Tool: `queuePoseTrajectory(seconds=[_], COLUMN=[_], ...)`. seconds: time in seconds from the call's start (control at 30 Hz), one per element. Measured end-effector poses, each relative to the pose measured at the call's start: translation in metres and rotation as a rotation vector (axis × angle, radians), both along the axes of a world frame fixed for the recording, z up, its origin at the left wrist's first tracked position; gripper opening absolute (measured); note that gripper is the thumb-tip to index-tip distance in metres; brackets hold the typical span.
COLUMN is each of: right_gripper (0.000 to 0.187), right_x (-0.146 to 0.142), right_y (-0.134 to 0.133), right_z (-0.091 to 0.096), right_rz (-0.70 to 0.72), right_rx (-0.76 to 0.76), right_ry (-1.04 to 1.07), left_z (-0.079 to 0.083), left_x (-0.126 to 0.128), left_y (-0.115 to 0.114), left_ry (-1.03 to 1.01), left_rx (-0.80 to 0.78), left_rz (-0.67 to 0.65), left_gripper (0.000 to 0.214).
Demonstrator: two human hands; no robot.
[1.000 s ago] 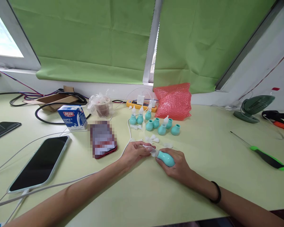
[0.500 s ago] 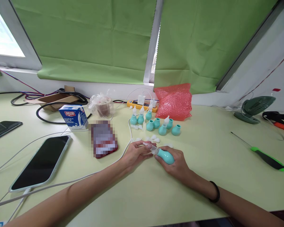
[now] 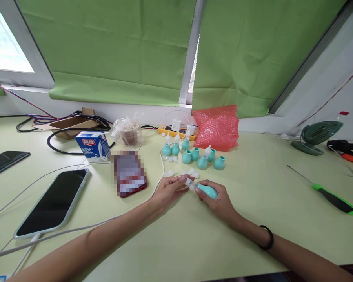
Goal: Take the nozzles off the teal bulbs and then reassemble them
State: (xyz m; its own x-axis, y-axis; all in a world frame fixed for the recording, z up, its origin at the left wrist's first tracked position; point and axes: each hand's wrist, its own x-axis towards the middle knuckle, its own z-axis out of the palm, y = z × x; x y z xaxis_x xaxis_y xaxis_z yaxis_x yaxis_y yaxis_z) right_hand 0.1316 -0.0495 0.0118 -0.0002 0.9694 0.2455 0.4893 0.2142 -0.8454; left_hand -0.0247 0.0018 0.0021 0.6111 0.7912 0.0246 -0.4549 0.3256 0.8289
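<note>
My right hand is closed round a teal squeeze bulb, apparently part of a nasal aspirator, with its neck to the left. A clear plastic nozzle piece extends from that neck. My left hand pinches the nozzle's far end between thumb and fingers, partly hiding it. Just beyond my hands lie several loose white translucent tips. Farther back stand several teal bulbs without nozzles, and others with clear nozzles fitted.
A red bubble-wrap bag and a yellow power strip are at the back. Leftward are a milk carton, a red phone and a charging phone. A white cable passes near my left arm. A screwdriver lies right.
My left thumb has moved over the nozzle's end, covering its narrow tip. My right hand has turned slightly and covers more of the bulb. The camera view has shifted a little.
</note>
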Motion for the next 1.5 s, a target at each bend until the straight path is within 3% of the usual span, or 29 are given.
queuePoseTrajectory(seconds=[0.23, 0.37, 0.47, 0.53, 0.6, 0.67, 0.83, 1.0, 1.2, 1.33, 1.43, 1.5], right_gripper=[0.024, 0.023, 0.022, 0.021, 0.022, 0.023, 0.021, 0.021, 0.038, 0.051, 0.056, 0.051], right_x=[0.011, 0.030, 0.052, 0.067, 0.079, 0.087, 0.094, 0.096, 0.094, 0.091, 0.086, 0.077], right_y=[0.005, 0.015, 0.027, 0.035, 0.041, 0.045, 0.050, 0.052, 0.051, 0.049, 0.045, 0.041], right_z=[0.011, 0.015, 0.020, 0.025, 0.027, 0.028, 0.025, 0.022, 0.020, 0.022, 0.022, 0.018], right_rz=[0.136, -0.028, -0.250, -0.368, -0.432, -0.468, -0.521, -0.530, -0.560, -0.589, -0.585, -0.509], right_rx=[-0.041, 0.185, 0.422, 0.473, 0.418, 0.291, 0.032, 0.051, 0.042, 0.263, 0.598, 0.864], right_ry=[0.073, 0.116, 0.003, -0.151, -0.293, -0.403, -0.606, -0.613, -0.620, -0.618, -0.618, -0.619], left_z=[0.026, 0.040, 0.037, 0.031, 0.024, 0.019, 0.021, 0.029, 0.030, 0.028, 0.025, 0.022], left_x=[-0.001, -0.007, -0.013, -0.016, -0.017, -0.018, -0.021, -0.025, -0.023, -0.021, -0.020, -0.019], left_y=[0.003, 0.012, 0.021, 0.025, 0.026, 0.026, 0.026, 0.031, 0.025, 0.024, 0.025, 0.026], left_ry=[0.139, 0.280, 0.707, 1.000, 1.214, 1.352, 1.517, 1.532, 1.434, 1.407, 1.393, 1.392], left_rx=[0.227, 0.382, 0.769, 1.076, 1.295, 1.395, 1.447, 1.467, 1.507, 1.524, 1.532, 1.516], left_rz=[0.028, 0.162, 0.349, 0.391, 0.376, 0.360, 0.317, 0.198, 0.086, 0.076, 0.095, 0.102], left_gripper=[0.029, 0.038, 0.032, 0.029, 0.031, 0.034, 0.038, 0.038, 0.020, 0.016, 0.015, 0.015])
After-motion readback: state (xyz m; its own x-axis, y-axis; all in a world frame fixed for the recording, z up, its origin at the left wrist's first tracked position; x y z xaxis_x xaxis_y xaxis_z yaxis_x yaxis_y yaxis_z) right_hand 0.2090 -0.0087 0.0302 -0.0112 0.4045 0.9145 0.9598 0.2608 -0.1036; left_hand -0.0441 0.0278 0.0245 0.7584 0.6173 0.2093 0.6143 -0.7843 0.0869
